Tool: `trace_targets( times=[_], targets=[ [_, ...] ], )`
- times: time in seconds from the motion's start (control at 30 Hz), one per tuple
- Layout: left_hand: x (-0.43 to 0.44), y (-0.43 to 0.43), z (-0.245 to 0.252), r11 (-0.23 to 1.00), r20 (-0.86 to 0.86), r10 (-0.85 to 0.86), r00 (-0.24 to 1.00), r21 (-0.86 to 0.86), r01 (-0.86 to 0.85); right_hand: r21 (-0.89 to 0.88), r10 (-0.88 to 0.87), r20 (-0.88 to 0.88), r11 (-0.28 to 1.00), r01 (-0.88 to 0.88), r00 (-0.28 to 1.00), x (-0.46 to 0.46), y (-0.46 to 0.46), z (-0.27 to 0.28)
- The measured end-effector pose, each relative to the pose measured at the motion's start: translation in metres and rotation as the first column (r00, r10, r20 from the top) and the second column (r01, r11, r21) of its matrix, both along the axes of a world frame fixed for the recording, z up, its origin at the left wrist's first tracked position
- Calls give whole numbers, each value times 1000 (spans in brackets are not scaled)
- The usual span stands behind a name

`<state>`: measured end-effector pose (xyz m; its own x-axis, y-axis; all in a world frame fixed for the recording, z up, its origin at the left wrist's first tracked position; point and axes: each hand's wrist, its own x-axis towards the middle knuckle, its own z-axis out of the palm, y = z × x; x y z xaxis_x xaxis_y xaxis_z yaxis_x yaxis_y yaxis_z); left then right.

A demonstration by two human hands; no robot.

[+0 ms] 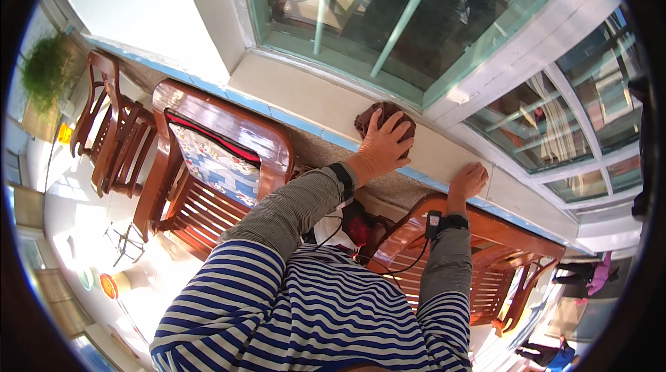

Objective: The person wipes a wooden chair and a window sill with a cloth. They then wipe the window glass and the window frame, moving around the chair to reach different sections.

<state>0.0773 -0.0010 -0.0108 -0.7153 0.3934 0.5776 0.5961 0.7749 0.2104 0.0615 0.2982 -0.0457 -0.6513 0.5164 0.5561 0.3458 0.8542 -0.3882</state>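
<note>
My left hand [382, 140] presses a bunched dark brown cloth [363, 117] against the pale tiled window sill [307, 86], its fingers spread over the top. To its right, my right hand [469, 179] rests on the sill near the blue-tiled edge, fingers curled, with no object visible in it. Behind the sill stands a green-framed window [416, 93] with bars behind the glass. Both wrists wear dark bands, and a cable runs from the small device at my right wrist.
Glossy wooden armchairs [281, 138] stand below the sill at left, one with a patterned cushion [213, 161]. A slatted wooden seat [499, 224] is at right. An adjoining white-framed window [551, 174] continues right. A plant [47, 73] is far left; two people are at lower right.
</note>
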Motion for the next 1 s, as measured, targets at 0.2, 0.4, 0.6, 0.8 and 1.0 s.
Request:
trace_targets(
  times=[0.2, 0.4, 0.6, 0.8, 1.0],
  targets=[
    [-9, -66, -13, 992, -56, 118, 991, 48, -116, 56, -111, 130, 993, 104, 985, 3, -1, -13],
    [-15, -220, 1, 898, -38, 439, 898, -7, -439, 51, -99, 122, 994, 94, 988, 4, 4, -13],
    [-19, -317, -5, 847, -56, 527, 848, -45, -529, 81, -35, 69, 996, 30, 997, 9, 3, -12],
    [-23, -296, -15, 796, -110, 601, 792, -18, -606, 129, -12, 47, 992, 6, 999, 10, 1, -7],
    [-9, -251, -7, 856, -92, 507, 857, -65, -513, 127, 20, -2, 992, -20, 1000, 10, -5, -6]
  ],
)
